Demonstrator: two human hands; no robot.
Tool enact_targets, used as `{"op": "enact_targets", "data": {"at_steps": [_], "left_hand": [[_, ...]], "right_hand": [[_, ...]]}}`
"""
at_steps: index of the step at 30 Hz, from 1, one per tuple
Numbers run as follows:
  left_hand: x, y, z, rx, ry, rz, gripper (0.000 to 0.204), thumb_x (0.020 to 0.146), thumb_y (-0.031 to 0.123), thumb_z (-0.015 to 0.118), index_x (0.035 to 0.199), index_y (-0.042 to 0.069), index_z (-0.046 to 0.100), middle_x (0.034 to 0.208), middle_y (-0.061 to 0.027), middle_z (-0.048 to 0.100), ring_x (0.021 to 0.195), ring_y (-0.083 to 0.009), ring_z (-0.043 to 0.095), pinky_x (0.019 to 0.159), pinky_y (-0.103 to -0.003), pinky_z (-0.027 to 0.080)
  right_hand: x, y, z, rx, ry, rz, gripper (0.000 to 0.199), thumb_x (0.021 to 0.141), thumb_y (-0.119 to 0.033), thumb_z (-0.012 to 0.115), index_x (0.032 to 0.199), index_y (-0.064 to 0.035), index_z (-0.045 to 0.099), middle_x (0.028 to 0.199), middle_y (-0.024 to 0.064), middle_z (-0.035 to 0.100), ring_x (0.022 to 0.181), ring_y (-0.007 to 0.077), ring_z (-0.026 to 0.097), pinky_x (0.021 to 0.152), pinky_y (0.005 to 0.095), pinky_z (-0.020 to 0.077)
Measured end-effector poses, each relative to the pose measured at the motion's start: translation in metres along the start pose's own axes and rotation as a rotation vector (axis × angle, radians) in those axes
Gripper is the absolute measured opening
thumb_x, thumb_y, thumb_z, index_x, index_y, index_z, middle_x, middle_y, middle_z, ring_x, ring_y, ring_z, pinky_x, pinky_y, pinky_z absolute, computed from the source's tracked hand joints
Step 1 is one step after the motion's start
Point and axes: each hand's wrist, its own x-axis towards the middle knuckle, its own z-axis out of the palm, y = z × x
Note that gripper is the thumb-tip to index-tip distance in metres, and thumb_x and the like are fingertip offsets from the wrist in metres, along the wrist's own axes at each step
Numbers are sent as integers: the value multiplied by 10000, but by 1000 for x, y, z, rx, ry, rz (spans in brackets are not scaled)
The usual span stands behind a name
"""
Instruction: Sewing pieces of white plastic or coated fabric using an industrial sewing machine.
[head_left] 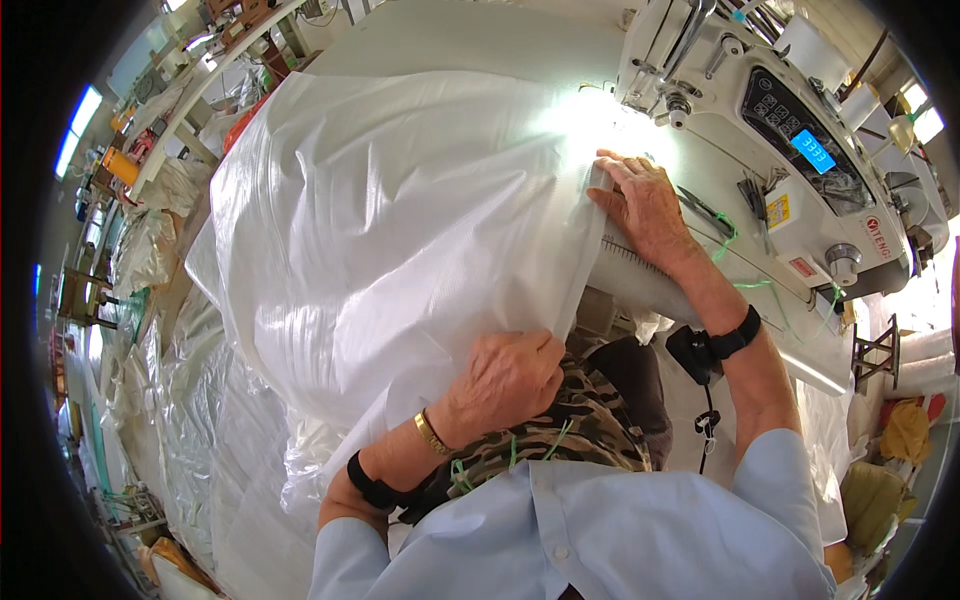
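Note:
A large translucent white plastic sheet (400, 220) spreads over the sewing table and hangs off its near left side. My left hand (505, 385) is closed on the sheet's near edge, close to my lap. Up by the lit needle area, my right hand (645, 205) lies on the sheet's right edge, fingers stretched forward and pressing it to the table. The sewing machine (720, 120) stands at the far right, its lamp glaring so that the needle and presser foot cannot be made out. The sheet's right edge runs straight between my hands.
Dark-handled scissors (705, 210) lie right of my right hand, beside green thread (765, 283). A ruler scale (635, 255) marks the table's near edge. White thread cones (815, 50) stand behind the machine. Crumpled plastic sheeting (200, 390) covers the floor at left, near a shelf (190, 100).

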Motion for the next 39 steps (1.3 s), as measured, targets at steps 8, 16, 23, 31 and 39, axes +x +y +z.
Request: {"op": "enact_targets", "data": {"at_steps": [8,16,23,31,39], "left_hand": [[57,-18,-5,195,-86,-11,106,784,96,598,749,25,527,686,-128,553,632,-338,579,561,-450,457],[127,-48,6,357,115,139,114,788,104,552,744,6,590,671,-190,611,668,-387,624,655,-506,477],[195,-66,16,439,-79,-21,165,779,97,550,708,-27,632,717,-232,638,710,-417,634,771,-493,499],[146,-45,-19,356,-49,-12,427,929,285,570,1267,26,541,1177,-185,622,1136,-339,562,955,-440,439],[75,-141,-58,654,209,-223,680,937,543,500,1353,4,483,1409,-164,498,1351,-303,418,1132,-458,272]], "right_hand": [[-6,3,1,52,-6,-56,759,907,-603,492,1255,70,532,1345,211,534,1209,338,520,1005,447,374],[-9,4,4,44,-28,-25,631,934,-428,550,1312,74,485,1346,240,519,1253,350,487,1046,442,343],[-7,13,7,159,-55,98,402,919,-142,526,1274,46,504,1182,211,579,1112,347,539,957,466,383],[-9,13,16,54,60,133,401,917,-171,525,1251,49,518,1124,191,601,1063,325,551,931,457,404],[-13,-2,5,16,101,120,323,917,-169,552,1156,47,572,1067,190,648,1032,326,588,902,454,446]]}}
